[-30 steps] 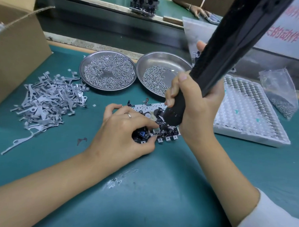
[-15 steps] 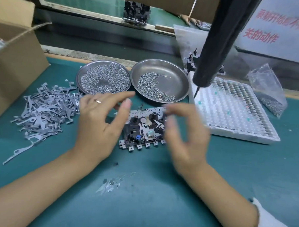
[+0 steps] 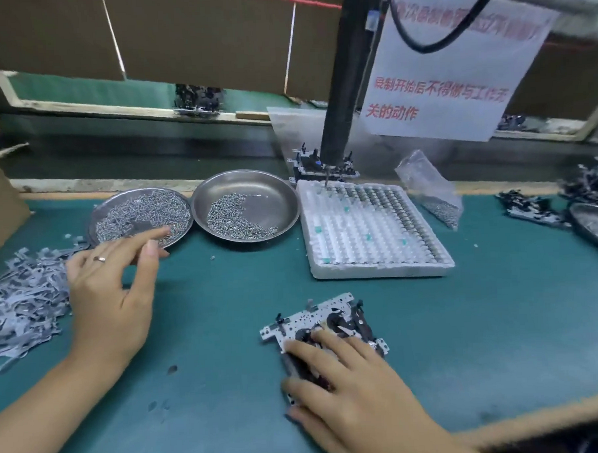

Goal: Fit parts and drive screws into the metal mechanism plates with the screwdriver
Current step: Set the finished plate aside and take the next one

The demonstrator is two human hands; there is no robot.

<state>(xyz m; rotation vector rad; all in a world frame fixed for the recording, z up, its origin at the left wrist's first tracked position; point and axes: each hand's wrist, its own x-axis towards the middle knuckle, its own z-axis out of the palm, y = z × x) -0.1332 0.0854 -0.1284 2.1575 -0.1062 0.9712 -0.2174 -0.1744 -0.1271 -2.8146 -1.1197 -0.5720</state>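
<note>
Nearer the table edge, mechanism plate (image 3: 324, 331) shifted, right hand (image 3: 353, 395) now on it

screws (image 3: 143, 216) in dish (image 3: 98, 219), tray (image 3: 378, 272) right

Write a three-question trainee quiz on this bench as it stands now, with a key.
1. True or false: the right hand grips the screwdriver.
2. Which dish holds more screws?
A. the left dish
B. the right dish
3. Fill in: the right hand rests on the ____, while the left hand hovers with its fingers spread near the left dish.

Key:
1. False. The screwdriver hangs free above the white tray.
2. A. Screws cover most of it; the right dish is partly bare.
3. plate, the mechanism plate on the green mat.
</note>
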